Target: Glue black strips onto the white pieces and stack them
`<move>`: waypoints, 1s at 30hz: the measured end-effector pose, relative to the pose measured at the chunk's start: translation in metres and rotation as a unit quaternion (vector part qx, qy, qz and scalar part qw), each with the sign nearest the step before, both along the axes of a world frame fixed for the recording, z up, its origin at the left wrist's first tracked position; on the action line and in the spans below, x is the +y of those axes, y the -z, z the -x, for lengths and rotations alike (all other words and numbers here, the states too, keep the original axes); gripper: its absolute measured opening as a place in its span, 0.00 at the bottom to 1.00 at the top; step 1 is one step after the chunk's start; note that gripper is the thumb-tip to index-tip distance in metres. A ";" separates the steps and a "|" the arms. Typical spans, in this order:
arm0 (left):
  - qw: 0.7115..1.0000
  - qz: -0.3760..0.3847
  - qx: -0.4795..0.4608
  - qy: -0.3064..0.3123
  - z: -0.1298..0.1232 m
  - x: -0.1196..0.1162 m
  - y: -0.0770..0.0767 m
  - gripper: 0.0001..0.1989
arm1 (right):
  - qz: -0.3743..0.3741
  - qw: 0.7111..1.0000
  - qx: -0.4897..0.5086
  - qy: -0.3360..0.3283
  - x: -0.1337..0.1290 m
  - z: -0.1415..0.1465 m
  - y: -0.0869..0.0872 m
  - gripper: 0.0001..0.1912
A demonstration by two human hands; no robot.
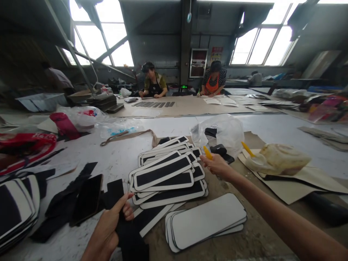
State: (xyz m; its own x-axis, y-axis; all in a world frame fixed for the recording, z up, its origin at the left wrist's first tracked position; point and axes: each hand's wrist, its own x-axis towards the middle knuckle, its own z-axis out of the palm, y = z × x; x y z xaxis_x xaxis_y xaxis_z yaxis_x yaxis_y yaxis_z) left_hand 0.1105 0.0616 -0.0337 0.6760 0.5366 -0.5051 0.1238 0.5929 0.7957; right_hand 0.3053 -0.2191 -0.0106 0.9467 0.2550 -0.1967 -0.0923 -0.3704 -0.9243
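A messy pile of long, round-cornered panels (163, 173), black in the middle with pale borders, lies in front of me. My left hand (110, 223) is at the pile's near left edge, its fingers curled and the index fingertip against or just beside a panel; whether anything is pinched is hidden. At the pile's right side, my right hand (217, 166) is closed around a yellow-handled tool (208, 153), whose working end I cannot make out. Nearer to me lies a small stack of plain pale panels (208, 221) with dark edges.
A phone (87, 199) and black strips (63, 197) lie left, beside more stacked panels (16, 210). On the right, another yellow handle (248, 149) sticks up beside a yellowish plastic-wrapped bundle (282, 159). Two co-workers (154, 85) work across the far table.
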 end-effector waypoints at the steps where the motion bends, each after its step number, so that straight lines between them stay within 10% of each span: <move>1: 1.000 -0.015 0.014 0.013 0.009 -0.008 0.005 0.12 | -0.002 1.000 0.001 0.004 -0.008 0.008 -0.001 0.22; 10: 0.930 -0.240 0.124 0.248 0.046 -0.092 0.037 0.27 | 0.003 0.999 -0.032 0.001 -0.053 0.102 -0.010 0.37; 19: 0.914 -0.259 0.172 0.261 0.038 -0.100 0.041 0.22 | -0.191 0.978 0.081 0.004 -0.011 0.149 0.036 0.25; 30: 0.914 -0.243 0.181 0.271 0.036 -0.101 0.043 0.19 | -0.093 0.995 0.016 -0.022 -0.006 0.163 0.048 0.18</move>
